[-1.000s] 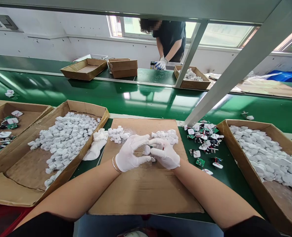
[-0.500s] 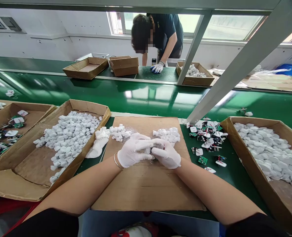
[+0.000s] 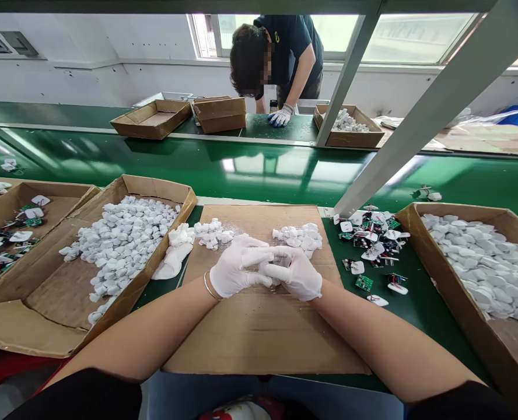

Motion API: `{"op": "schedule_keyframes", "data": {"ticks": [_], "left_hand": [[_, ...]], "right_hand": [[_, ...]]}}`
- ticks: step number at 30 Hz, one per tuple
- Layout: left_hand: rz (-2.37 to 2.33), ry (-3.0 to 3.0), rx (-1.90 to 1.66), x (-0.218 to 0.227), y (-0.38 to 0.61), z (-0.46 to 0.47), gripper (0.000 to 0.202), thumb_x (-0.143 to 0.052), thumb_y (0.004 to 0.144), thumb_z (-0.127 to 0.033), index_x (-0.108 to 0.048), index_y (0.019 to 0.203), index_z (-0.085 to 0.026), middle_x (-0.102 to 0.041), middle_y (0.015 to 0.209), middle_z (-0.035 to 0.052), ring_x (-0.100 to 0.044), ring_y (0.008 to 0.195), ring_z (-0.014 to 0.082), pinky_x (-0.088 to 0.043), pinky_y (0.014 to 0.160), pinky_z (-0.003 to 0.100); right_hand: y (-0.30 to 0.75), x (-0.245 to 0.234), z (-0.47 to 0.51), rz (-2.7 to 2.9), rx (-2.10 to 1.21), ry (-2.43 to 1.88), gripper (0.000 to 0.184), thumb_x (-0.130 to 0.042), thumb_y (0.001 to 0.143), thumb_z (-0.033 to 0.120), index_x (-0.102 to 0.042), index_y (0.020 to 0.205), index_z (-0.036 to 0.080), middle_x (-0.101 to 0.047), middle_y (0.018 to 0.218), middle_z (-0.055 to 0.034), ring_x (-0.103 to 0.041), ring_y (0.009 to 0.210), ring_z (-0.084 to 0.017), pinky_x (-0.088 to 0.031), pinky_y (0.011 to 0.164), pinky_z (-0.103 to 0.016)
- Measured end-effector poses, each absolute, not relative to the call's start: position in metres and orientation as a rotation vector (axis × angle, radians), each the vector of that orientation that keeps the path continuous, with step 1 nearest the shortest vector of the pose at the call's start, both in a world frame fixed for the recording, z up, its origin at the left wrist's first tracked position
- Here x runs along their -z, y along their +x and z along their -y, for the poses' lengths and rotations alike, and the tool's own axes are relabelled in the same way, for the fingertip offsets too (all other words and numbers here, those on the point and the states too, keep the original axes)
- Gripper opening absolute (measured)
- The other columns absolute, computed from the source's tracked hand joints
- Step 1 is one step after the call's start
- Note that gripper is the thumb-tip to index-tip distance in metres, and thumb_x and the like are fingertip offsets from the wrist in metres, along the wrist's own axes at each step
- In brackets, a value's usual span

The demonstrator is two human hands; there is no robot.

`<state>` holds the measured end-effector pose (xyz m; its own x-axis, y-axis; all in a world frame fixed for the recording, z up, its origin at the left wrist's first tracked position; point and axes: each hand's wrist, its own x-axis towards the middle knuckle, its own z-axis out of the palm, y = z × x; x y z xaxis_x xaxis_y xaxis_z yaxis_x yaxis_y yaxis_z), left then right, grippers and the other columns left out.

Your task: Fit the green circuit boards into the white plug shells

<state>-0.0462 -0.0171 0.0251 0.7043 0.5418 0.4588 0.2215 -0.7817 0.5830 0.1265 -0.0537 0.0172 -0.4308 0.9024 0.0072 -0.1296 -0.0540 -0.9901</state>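
Left hand (image 3: 237,271) and right hand (image 3: 296,274), white-gloved, brought together in front of you, both closed on a small white piece (image 3: 264,271), mostly hidden from your view, above a cardboard sheet (image 3: 259,332), white pieces (image 3: 213,233) heaped just beyond

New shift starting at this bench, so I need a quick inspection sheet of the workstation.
Surface: cardboard sheet on a green conveyor belt.
Things: white pieces heaped on the sheet, more in cardboard trays on either side; green circuit boards right of the sheet.
Clutter: crumpled white cloth against the left tray.
Hands: gloved left hand and gloved right hand meet, fingers around a small white piece.
Cables: short thin wires on the boards.
Surroundings: gloved co-worker across the belt, cardboard boxes, windows.
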Motion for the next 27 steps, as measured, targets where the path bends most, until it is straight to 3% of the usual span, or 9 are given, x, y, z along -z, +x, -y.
{"op": "schedule_keyframes", "data": {"ticks": [2,7,10,13,17,20,23,25,27], "left_hand": [[-0.597,2.429,-0.890,-0.021,-0.047,0.016,0.050,-0.056,0.077,-0.067,-0.067,0.080,-0.018,-0.057,0.066,0.0018,-0.051,0.062,0.0151,-0.039,0.061,0.030],[-0.570,2.357,-0.953,-0.013,-0.050,0.014,0.046,-0.059,0.077,-0.063,-0.068,0.085,-0.019,-0.060,0.067,0.0013,-0.054,0.066,0.0163,-0.043,0.066,0.031],[-0.510,2.316,-0.990,-0.015,-0.051,0.014,0.037,-0.063,0.081,-0.052,-0.068,0.101,-0.022,-0.061,0.062,-0.0014,-0.056,0.065,0.0161,-0.046,0.072,0.032],[-0.484,2.324,-1.147,-0.019,-0.051,0.014,0.043,-0.063,0.084,-0.047,-0.061,0.120,-0.024,-0.065,0.065,-0.0014,-0.061,0.072,0.0185,-0.047,0.080,0.035],[-0.455,2.404,-1.116,-0.023,-0.050,0.013,0.044,-0.054,0.088,-0.052,-0.062,0.118,-0.022,-0.067,0.067,0.0010,-0.063,0.073,0.0198,-0.048,0.076,0.035],[-0.462,2.429,-1.098,-0.022,-0.051,0.012,0.044,-0.053,0.089,-0.050,-0.060,0.122,-0.021,-0.071,0.079,0.0042,-0.066,0.083,0.0212,-0.048,0.081,0.036],[-0.433,2.443,-1.036,-0.018,-0.054,0.012,0.048,-0.043,0.095,-0.046,-0.047,0.137,-0.022,-0.072,0.087,0.0054,-0.066,0.091,0.0217,-0.048,0.087,0.038],[-0.483,2.472,-1.015,-0.015,-0.055,0.013,0.049,-0.032,0.099,-0.042,-0.040,0.142,-0.021,-0.071,0.106,0.0096,-0.064,0.104,0.0228,-0.046,0.093,0.040],[-0.570,2.509,-1.028,-0.011,-0.055,0.014,0.048,-0.025,0.100,-0.037,-0.036,0.145,-0.021,-0.061,0.130,0.0120,-0.057,0.118,0.0231,-0.044,0.099,0.041]], "right_hand": [[0.126,-0.020,0.054,1.406,-1.617,-0.897,0.018,-0.070,0.076,0.032,-0.066,0.077,0.014,-0.063,0.072,-0.0025,-0.052,0.061,-0.012,-0.043,0.055,-0.025],[0.125,-0.023,0.056,1.346,-1.594,-0.855,0.015,-0.067,0.078,0.030,-0.066,0.080,0.015,-0.062,0.076,-0.0028,-0.052,0.067,-0.014,-0.044,0.064,-0.027],[0.124,-0.020,0.055,1.281,-1.708,-0.709,0.016,-0.061,0.081,0.031,-0.064,0.076,0.016,-0.059,0.072,-0.0028,-0.050,0.063,-0.014,-0.042,0.059,-0.027],[0.124,-0.017,0.053,1.248,-1.769,-0.669,0.014,-0.060,0.081,0.028,-0.066,0.079,0.015,-0.059,0.070,-0.0030,-0.050,0.060,-0.013,-0.040,0.054,-0.026],[0.126,-0.015,0.050,1.240,-1.753,-0.724,0.009,-0.066,0.076,0.023,-0.069,0.078,0.015,-0.062,0.070,-0.0021,-0.050,0.056,-0.011,-0.040,0.052,-0.024],[0.126,-0.012,0.047,1.190,-1.756,-0.738,0.011,-0.070,0.072,0.024,-0.070,0.078,0.015,-0.064,0.070,-0.0024,-0.053,0.059,-0.012,-0.043,0.053,-0.025],[0.125,-0.010,0.046,1.115,-1.778,-0.761,0.017,-0.073,0.069,0.029,-0.069,0.077,0.015,-0.064,0.069,-0.0027,-0.052,0.056,-0.012,-0.043,0.049,-0.025],[0.124,-0.009,0.046,1.053,-1.754,-0.795,0.020,-0.076,0.067,0.031,-0.068,0.078,0.015,-0.065,0.071,-0.0029,-0.053,0.057,-0.013,-0.043,0.050,-0.025],[0.122,-0.008,0.047,0.998,-1.707,-0.827,0.022,-0.078,0.065,0.030,-0.067,0.078,0.016,-0.066,0.072,-0.0029,-0.055,0.061,-0.014,-0.045,0.053,-0.026]]}}
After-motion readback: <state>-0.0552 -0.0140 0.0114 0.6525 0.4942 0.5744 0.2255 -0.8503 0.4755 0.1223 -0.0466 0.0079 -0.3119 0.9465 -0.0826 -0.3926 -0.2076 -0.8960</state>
